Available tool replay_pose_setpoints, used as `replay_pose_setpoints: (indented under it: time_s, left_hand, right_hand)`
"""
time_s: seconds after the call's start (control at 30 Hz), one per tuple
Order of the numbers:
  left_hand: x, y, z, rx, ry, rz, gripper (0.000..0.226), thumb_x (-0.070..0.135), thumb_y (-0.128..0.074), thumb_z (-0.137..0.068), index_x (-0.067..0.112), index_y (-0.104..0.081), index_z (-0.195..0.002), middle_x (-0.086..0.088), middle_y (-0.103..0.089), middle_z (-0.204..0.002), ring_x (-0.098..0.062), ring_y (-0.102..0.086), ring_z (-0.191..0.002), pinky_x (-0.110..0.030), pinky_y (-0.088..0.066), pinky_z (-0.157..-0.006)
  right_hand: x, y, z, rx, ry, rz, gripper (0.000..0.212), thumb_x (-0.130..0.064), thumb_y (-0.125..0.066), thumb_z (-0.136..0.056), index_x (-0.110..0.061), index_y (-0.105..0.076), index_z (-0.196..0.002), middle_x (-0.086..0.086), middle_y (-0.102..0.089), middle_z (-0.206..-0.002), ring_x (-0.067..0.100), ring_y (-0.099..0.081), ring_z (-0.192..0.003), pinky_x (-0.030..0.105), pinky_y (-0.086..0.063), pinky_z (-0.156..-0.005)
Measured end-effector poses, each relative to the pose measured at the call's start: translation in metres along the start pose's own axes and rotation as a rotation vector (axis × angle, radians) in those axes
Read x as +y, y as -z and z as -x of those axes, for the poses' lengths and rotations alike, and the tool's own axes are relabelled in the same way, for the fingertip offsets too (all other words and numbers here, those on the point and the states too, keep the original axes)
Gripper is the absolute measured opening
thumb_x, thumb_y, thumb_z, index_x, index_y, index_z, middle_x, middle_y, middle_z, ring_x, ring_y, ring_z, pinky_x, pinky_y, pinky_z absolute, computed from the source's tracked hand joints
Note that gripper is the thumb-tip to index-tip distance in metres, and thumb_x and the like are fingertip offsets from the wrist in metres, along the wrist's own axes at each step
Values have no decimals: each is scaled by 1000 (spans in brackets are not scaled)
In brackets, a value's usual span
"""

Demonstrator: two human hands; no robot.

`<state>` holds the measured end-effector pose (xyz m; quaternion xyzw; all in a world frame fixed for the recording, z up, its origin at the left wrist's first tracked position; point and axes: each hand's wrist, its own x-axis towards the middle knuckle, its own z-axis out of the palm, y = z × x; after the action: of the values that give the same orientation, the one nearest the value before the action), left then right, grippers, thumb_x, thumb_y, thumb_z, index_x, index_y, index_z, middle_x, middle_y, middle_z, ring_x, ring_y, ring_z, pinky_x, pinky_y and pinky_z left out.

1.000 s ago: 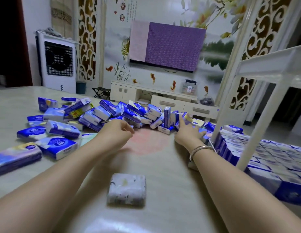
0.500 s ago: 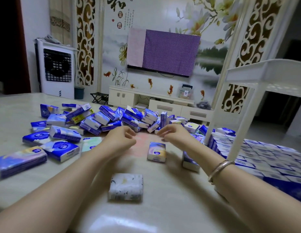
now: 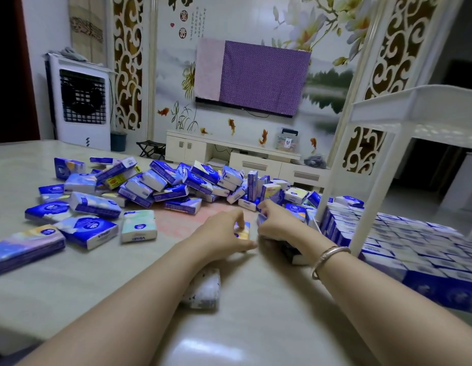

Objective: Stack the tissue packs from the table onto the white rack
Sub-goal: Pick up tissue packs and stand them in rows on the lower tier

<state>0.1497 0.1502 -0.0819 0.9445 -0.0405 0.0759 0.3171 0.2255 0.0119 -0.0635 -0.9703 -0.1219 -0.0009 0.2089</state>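
My left hand (image 3: 224,233) is pinching a tissue pack (image 3: 242,229), mostly hiding it. My right hand (image 3: 275,223) is curling beside it; I cannot tell its grip. My left forearm is covering a grey pack (image 3: 206,289).

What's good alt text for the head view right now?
A person's left hand and right hand meet over a small yellow-and-blue tissue pack on a beige table. A loose heap of blue tissue packs lies beyond, and neat rows of packs fill the white rack at right.
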Motion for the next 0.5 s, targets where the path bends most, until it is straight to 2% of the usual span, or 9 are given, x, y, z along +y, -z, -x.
replay_pose_setpoints:
  time_s: [0.13, 0.2, 0.23, 0.3, 0.37, 0.43, 0.5]
  left_hand:
    - [2, 9, 5, 73, 33, 15, 32, 26, -70, -75, 17, -46, -95, -1, -54, -98, -18, -45, -93, -25, -40, -70]
    - [2, 14, 5, 127, 127, 91, 35, 27, -69, -77, 15, -46, -101, -2, -53, -100, -18, -46, -89, -22, -37, -60]
    - [2, 17, 4, 157, 189, 156, 38, 29, -67, -78, 14, -46, -105, -4, -54, -103, -18, -48, -87, -25, -36, -58]
    - [2, 24, -1, 229, 305, 408, 40, 31, -62, -83, 11, -42, -112, -6, -58, -96, -19, -51, -78, -27, -39, -60]
    - [4, 29, -5, 246, 407, 794, 36, 27, -52, -89, 9, -39, -119, -6, -54, -85, -18, -50, -69, -27, -41, -60]
    - [6, 32, -7, 189, 431, 1076, 34, 17, -43, -89, 8, -42, -122, -11, -54, -82, -20, -51, -67, -26, -43, -58]
    - [6, 31, -6, 117, 417, 1215, 40, 17, -41, -87, 6, -49, -125, -19, -62, -94, -28, -59, -77, -29, -50, -60]
  right_hand:
    - [-7, 2, 4, 65, -22, -314, 40, -20, -64, -79, -17, -54, -117, 3, -59, -115, 19, -56, -102, 30, -49, -76]
    - [-11, 5, 6, 73, -75, -465, 32, -27, -64, -80, -14, -61, -109, 5, -60, -109, 20, -57, -97, 30, -52, -70]
    - [-14, 6, 7, 41, -104, -574, 28, -27, -63, -82, -12, -62, -105, 7, -59, -107, 21, -56, -96, 31, -53, -68]
    - [-19, 6, 12, -51, -158, -872, 17, -22, -58, -87, -10, -58, -99, 12, -56, -104, 25, -55, -93, 33, -53, -67]
    - [-27, 6, 18, -135, -197, -1194, 8, -13, -49, -91, -9, -53, -96, 14, -55, -98, 27, -57, -85, 40, -53, -70]
    - [-34, 3, 22, -200, -169, -1347, 14, -12, -44, -94, -5, -55, -99, 14, -58, -92, 27, -60, -78, 40, -54, -68]
    - [-44, -2, 27, -253, -96, -1366, 28, -16, -43, -96, 0, -57, -115, 16, -60, -97, 26, -60, -78, 35, -54, -66]
